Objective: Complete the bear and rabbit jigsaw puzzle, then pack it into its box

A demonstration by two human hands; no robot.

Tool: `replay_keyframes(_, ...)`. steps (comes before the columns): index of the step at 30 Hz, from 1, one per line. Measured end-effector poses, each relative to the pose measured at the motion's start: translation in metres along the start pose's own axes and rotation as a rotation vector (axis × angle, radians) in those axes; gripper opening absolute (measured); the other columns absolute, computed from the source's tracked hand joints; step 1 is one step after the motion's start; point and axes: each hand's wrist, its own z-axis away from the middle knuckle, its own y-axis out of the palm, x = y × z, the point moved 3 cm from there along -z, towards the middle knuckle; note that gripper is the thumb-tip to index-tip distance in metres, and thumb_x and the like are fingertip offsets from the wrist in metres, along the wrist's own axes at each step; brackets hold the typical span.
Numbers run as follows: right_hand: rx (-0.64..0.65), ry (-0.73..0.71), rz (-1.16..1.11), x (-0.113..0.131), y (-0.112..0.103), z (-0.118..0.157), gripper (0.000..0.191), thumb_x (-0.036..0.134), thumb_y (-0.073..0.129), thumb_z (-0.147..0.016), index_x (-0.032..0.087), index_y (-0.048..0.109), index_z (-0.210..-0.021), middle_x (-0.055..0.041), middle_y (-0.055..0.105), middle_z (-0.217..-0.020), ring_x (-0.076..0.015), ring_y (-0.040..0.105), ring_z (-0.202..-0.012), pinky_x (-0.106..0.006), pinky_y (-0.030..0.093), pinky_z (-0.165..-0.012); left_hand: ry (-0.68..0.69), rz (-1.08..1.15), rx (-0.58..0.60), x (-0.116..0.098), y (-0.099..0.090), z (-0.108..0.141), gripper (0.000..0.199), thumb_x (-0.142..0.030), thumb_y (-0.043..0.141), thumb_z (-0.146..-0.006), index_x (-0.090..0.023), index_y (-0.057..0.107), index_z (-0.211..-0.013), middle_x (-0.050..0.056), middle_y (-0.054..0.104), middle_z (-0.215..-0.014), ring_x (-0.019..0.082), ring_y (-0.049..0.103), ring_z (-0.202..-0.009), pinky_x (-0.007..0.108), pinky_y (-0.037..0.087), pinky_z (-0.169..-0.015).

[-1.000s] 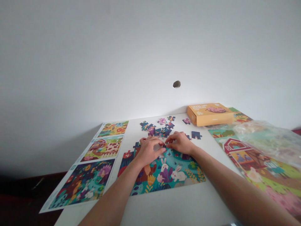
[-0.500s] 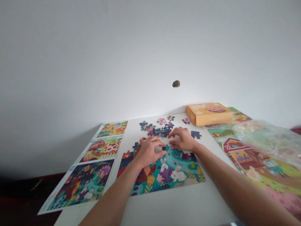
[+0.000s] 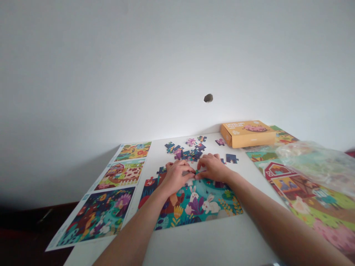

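Note:
A partly joined jigsaw puzzle [image 3: 209,204], showing white rabbits, plants and teal water, lies flat on the white table [image 3: 194,244]. At its far edge, my left hand [image 3: 178,175] is closed, thumb and fingers on a small dark puzzle piece [image 3: 195,172]. My right hand [image 3: 213,168] meets it from the other side, its thumb and bent index finger at the same piece. Both hands hide most of this piece and part of the puzzle's upper edge. Just beyond my fingers lies a cluster of loose puzzle pieces [image 3: 191,154].
A reference sheet [image 3: 97,216] with three pictures lies on the left. At the back right stands an orange puzzle box [image 3: 251,140]. Clear plastic wrapping [image 3: 316,162] covers part of a farm-scene poster [image 3: 294,184]. A single loose piece [image 3: 232,158] sits right of my right hand.
My right hand has moved left and closed in toward my left hand at the piece. The left fingers have settled lower on the puzzle's far edge.

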Motion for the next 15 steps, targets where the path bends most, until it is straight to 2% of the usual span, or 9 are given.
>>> replay_keyframes(4, -0.017, 0.042, 0.032, 0.0, 0.004, -0.003, 0.03, 0.052, 0.07, -0.074, 0.022, 0.067, -0.075, -0.0028, 0.064, -0.087, -0.0218, 0.051, -0.093, -0.035, 0.024, -0.081, -0.007, 0.076, -0.061, 0.006, -0.001, -0.002, 0.016, -0.026, 0.057, -0.086, -0.026, 0.073, -0.088, 0.001, 0.068, -0.095, 0.019, 0.06, -0.096, 0.033, 0.039, -0.086)
replay_keyframes(8, -0.033, 0.072, 0.07, 0.0, 0.003, -0.003, 0.029, 0.05, 0.07, -0.075, 0.021, 0.066, -0.073, -0.0026, 0.066, -0.084, -0.0214, 0.051, -0.091, -0.034, 0.024, -0.08, -0.011, 0.146, -0.175, 0.016, -0.002, -0.004, 0.021, -0.025, 0.05, -0.089, -0.023, 0.07, -0.093, 0.002, 0.068, -0.09, 0.015, 0.062, -0.082, 0.026, 0.044, -0.076)
replay_keyframes(11, -0.038, 0.113, 0.107, 0.0, -0.001, -0.002, 0.029, 0.049, 0.065, -0.08, 0.021, 0.065, -0.073, -0.0031, 0.066, -0.083, -0.0212, 0.051, -0.09, -0.035, 0.024, -0.08, 0.0, 0.126, -0.192, 0.018, -0.001, -0.004, 0.02, -0.026, 0.05, -0.089, -0.022, 0.069, -0.087, 0.002, 0.067, -0.083, 0.014, 0.061, -0.075, 0.024, 0.044, -0.071)
replay_keyframes(15, -0.079, 0.173, 0.153, -0.001, -0.005, -0.002, 0.018, 0.038, 0.06, -0.085, 0.022, 0.065, -0.08, -0.0029, 0.067, -0.085, -0.0202, 0.053, -0.09, -0.035, 0.025, -0.081, 0.004, 0.098, -0.198, 0.016, -0.003, -0.003, 0.02, -0.026, 0.049, -0.089, -0.021, 0.068, -0.082, 0.001, 0.067, -0.081, 0.014, 0.061, -0.075, 0.023, 0.044, -0.07)
